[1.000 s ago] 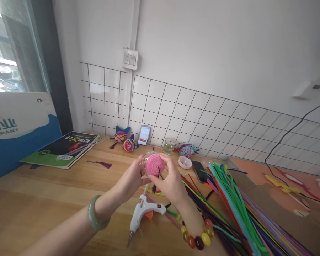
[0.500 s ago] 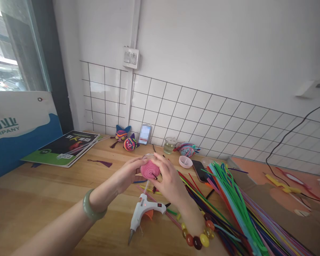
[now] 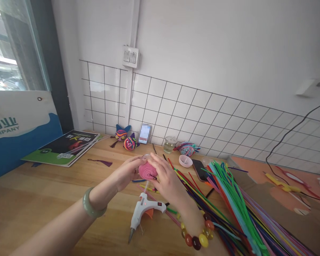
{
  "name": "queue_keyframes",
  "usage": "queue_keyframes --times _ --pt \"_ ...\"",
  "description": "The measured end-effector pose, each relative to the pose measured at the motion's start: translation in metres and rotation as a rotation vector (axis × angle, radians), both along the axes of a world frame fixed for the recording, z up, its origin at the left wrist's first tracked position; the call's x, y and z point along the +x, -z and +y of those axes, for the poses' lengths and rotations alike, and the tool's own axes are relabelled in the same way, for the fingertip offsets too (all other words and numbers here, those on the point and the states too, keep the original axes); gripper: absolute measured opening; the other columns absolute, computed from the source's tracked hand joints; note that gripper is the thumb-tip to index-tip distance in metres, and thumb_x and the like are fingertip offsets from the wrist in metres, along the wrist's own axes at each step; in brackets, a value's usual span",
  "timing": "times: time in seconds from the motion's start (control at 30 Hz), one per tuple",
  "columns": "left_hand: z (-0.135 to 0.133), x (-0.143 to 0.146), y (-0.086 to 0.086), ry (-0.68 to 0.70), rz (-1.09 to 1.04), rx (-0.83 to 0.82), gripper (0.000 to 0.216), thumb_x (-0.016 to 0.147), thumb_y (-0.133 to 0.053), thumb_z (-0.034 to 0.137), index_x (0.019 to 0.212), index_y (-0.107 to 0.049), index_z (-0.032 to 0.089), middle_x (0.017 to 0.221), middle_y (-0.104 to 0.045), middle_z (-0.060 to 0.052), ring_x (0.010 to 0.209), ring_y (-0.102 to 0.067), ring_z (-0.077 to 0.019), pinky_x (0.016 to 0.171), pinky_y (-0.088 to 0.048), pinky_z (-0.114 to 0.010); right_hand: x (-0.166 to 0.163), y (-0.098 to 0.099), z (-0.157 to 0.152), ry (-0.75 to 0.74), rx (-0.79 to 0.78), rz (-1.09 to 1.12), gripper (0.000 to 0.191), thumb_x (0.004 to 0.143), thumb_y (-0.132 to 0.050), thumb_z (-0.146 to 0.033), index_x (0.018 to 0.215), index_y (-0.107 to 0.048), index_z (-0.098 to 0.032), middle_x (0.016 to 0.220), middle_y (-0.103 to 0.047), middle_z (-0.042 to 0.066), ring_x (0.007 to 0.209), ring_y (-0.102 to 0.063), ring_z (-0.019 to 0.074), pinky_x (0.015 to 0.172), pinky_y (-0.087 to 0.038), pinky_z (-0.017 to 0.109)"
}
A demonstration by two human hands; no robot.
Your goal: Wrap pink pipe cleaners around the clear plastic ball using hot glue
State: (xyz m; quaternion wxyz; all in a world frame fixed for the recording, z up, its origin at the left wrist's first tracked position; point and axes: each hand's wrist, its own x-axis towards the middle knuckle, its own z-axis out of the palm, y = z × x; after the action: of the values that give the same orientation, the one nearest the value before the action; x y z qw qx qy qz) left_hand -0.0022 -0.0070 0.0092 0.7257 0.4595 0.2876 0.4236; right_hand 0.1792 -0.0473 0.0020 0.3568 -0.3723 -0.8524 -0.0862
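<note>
Between my two hands is a pink ball coiled from pipe cleaner (image 3: 147,171), its spiral facing me and a clear rounded part showing at its top. My left hand (image 3: 128,173) grips it from the left side. On the other side my right hand (image 3: 165,176) wraps its fingers over the ball's top and right edge. A short dark strand pokes out near the spiral's centre. Just below, a white hot glue gun (image 3: 144,209) lies on the wooden table (image 3: 69,199), its metal nozzle toward me.
Bundled colourful pipe cleaners (image 3: 234,202) spread over the right side. Behind them are a dark phone (image 3: 200,170), a pink bowl (image 3: 185,161) and a glass jar (image 3: 170,144). Striped craft figures (image 3: 131,142) stand by the wall. A purple tassel (image 3: 104,163) and a book (image 3: 66,147) lie left.
The pink coiled ball has shifted slightly left and tilted in my hands. My right hand has moved a little left with it, fingers further over the top.
</note>
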Motion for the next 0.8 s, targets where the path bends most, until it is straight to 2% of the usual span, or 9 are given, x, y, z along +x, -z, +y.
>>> queue_keyframes --times 0.37,0.53,0.67,0.8 --pt "0.0009 -0.0013 -0.0009 0.016 0.032 0.041 0.037 0.078 -0.075 0.035 0.111 -0.073 0.018 0.102 -0.076 -0.010 0.084 -0.071 -0.0217 0.076 -0.054 -0.033 -0.0005 -0.0020 -0.0001 -0.023 -0.022 -0.021 0.079 0.082 -0.063 -0.001 0.151 -0.031 -0.023 0.149 -0.048 0.016 0.142 -0.042 0.0296 0.114 -0.044 0.055" --pt "0.0013 -0.0010 -0.0022 0.006 0.043 0.028 0.040 0.077 -0.075 0.033 0.113 -0.071 0.016 0.101 -0.076 -0.011 0.084 -0.069 -0.0209 0.077 -0.054 -0.032 0.0003 0.0005 0.0004 -0.017 -0.060 0.028 0.086 0.084 -0.066 -0.004 0.154 -0.021 -0.027 0.150 -0.046 0.015 0.142 -0.041 0.0292 0.115 -0.041 0.056" --pt "0.0021 -0.0023 -0.0022 0.007 0.034 0.016 0.042 0.078 -0.074 0.032 0.115 -0.069 0.014 0.101 -0.074 -0.011 0.085 -0.067 -0.0210 0.079 -0.054 -0.034 0.0017 0.0029 0.0002 0.000 -0.115 0.102 0.078 0.085 -0.067 -0.007 0.149 -0.028 -0.027 0.156 -0.037 0.016 0.146 -0.036 0.0282 0.117 -0.038 0.055" --pt "0.0033 -0.0034 -0.0020 0.010 0.024 0.015 0.040 0.077 -0.074 0.031 0.113 -0.069 0.014 0.102 -0.074 -0.010 0.087 -0.067 -0.0210 0.079 -0.054 -0.034 0.0025 0.0043 0.0006 -0.007 -0.130 0.140 0.066 0.086 -0.068 -0.009 0.141 -0.036 -0.025 0.155 -0.037 0.017 0.147 -0.034 0.0279 0.117 -0.037 0.054"
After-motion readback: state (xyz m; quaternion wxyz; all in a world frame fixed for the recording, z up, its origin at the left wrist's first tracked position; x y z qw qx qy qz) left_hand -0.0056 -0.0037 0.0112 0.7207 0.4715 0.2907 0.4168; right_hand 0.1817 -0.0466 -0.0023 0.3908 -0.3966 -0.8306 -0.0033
